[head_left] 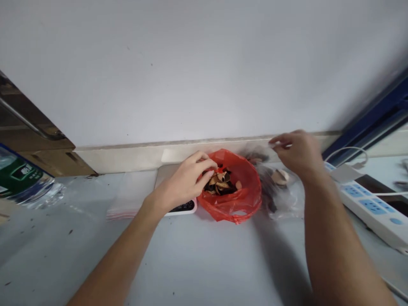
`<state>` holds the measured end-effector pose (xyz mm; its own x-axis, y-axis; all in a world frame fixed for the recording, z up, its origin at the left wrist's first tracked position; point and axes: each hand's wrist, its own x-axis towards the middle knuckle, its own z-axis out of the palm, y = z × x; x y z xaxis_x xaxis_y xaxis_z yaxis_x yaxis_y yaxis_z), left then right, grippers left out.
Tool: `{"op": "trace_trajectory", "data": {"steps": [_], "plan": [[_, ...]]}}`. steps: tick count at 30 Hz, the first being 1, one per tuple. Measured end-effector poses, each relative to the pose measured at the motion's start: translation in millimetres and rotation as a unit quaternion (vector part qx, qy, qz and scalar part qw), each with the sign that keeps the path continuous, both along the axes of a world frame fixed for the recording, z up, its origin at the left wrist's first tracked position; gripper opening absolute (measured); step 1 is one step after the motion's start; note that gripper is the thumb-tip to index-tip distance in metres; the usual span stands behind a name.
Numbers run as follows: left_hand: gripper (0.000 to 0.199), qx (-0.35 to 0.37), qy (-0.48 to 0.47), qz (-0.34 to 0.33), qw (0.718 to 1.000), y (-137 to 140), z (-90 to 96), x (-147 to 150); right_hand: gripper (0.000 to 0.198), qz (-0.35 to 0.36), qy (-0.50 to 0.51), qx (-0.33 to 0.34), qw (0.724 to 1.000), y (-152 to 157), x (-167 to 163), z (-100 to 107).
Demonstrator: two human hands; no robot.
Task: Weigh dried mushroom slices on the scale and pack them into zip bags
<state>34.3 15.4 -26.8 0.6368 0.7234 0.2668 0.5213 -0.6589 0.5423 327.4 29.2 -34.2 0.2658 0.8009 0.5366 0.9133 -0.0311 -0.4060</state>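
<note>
A red plastic bag [245, 199] stands with its mouth open, holding brown, curled dried pieces [221, 182]. My left hand [188, 176] is at the bag's left rim, thumb and fingers apart and curved over the dried pieces, with nothing visible between them. To the right, my right hand [298, 151] pinches the top of a clear plastic bag [287, 197], which is smeared by motion. Pale and dark pieces show through that clear bag. Partly under my left hand lies a kitchen scale [165, 174] with a black display panel and a pink-white edge.
Flat clear bags with red edges [127, 195] lie left of the scale. A large water bottle [28, 180] is at far left. On the right are a white power strip [371, 204], cables and a dark phone-like slab [382, 191]. A white wall [197, 76] rises behind.
</note>
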Motion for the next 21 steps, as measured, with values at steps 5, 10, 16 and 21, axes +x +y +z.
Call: {"op": "trace_trajectory", "data": {"steps": [5, 10, 16, 21], "plan": [[0.039, 0.020, -0.070, 0.040, 0.997, 0.1, -3.4, 4.4, 0.004, -0.032, 0.089, 0.163, 0.982, -24.0, -39.0, 45.7], [0.074, -0.089, -0.254, 0.062, 0.961, 1.4, -5.5, 7.1, 0.020, 0.057, 0.157, 0.234, 0.958, -46.6, -83.1, 68.9], [0.059, -0.167, -0.409, 0.141, 0.886, 12.6, -1.4, -11.1, 0.032, 0.237, 0.237, -0.016, 0.942, -48.4, -94.8, 68.4], [0.075, -0.178, -0.338, 0.217, 0.898, 23.8, 1.9, -39.9, 0.040, 0.413, 0.192, -0.245, 0.856, -37.2, -86.3, 58.3]]}}
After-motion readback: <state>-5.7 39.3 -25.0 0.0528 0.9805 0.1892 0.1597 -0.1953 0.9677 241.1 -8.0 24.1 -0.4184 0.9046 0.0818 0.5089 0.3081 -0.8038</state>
